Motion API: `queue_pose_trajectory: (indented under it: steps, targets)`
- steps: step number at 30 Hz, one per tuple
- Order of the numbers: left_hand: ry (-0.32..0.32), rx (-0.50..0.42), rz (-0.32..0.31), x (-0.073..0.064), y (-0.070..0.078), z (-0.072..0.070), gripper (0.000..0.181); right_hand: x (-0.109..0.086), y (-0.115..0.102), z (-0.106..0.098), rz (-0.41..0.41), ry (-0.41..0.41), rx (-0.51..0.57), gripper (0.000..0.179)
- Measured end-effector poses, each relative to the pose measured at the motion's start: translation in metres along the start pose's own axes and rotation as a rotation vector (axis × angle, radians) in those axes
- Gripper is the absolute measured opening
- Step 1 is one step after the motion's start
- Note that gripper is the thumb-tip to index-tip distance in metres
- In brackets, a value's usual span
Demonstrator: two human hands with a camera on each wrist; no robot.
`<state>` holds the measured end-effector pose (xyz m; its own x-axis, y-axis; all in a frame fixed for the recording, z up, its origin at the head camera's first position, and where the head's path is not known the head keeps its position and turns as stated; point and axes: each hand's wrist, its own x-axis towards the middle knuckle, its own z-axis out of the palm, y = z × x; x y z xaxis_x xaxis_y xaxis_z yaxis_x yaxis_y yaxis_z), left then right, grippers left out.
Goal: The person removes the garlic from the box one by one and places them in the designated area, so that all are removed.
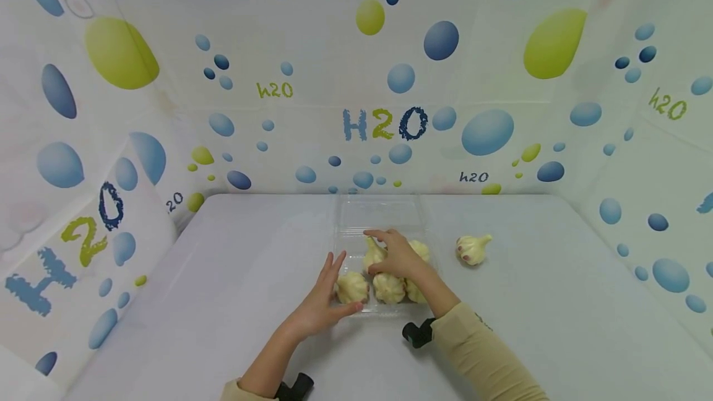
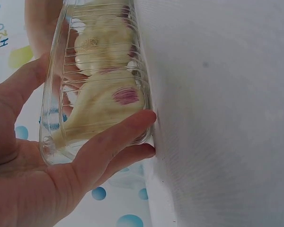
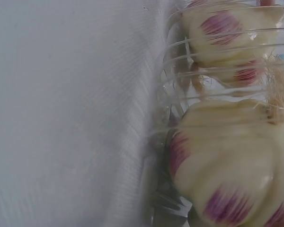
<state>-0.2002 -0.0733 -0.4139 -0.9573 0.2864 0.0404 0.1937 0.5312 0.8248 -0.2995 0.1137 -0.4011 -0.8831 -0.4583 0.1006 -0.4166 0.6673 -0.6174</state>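
Note:
A clear plastic clamshell container [image 1: 379, 210] lies open on the table, its lid folded back away from me. Several garlic bulbs sit in its base, among them a front-left garlic bulb [image 1: 352, 288] and a front-middle garlic bulb [image 1: 389, 288]. My left hand [image 1: 320, 308] holds the base's near left corner; the left wrist view shows thumb and fingers spread around the ribbed wall [image 2: 102, 61]. My right hand [image 1: 403, 258] pinches another garlic bulb [image 1: 374, 254] between fingers and thumb, over the base's back part. The right wrist view shows garlic [image 3: 227, 161] behind the ribbed plastic but hides the fingertips.
One loose garlic bulb [image 1: 473, 250] lies on the white table [image 1: 535, 314], to the right of the container. A printed sheet [image 1: 312, 141] with blue and green drops hangs behind the table and along its sides. Black wrist devices [image 1: 418, 333] are worn near both sleeves.

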Motion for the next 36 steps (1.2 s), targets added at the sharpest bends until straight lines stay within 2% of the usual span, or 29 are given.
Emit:
queue_pose_trajectory:
  steps: [11,16,22,36]
  targets:
    - [0.0,-0.01,0.004,0.0,0.0,0.0,0.091,0.001,0.005,0.002,-0.028,0.008,0.012,0.066]
    - [-0.006,-0.016,-0.004,0.0,0.0,0.0,0.09,0.002,0.006,0.001,-0.033,0.021,0.058,0.064]
    - [-0.005,-0.017,-0.009,0.0,0.001,0.001,0.09,0.002,0.003,0.0,-0.023,0.063,0.115,0.066]
    - [-0.007,-0.01,-0.007,0.0,-0.001,0.0,0.091,-0.003,-0.007,-0.008,-0.023,0.107,0.133,0.068]
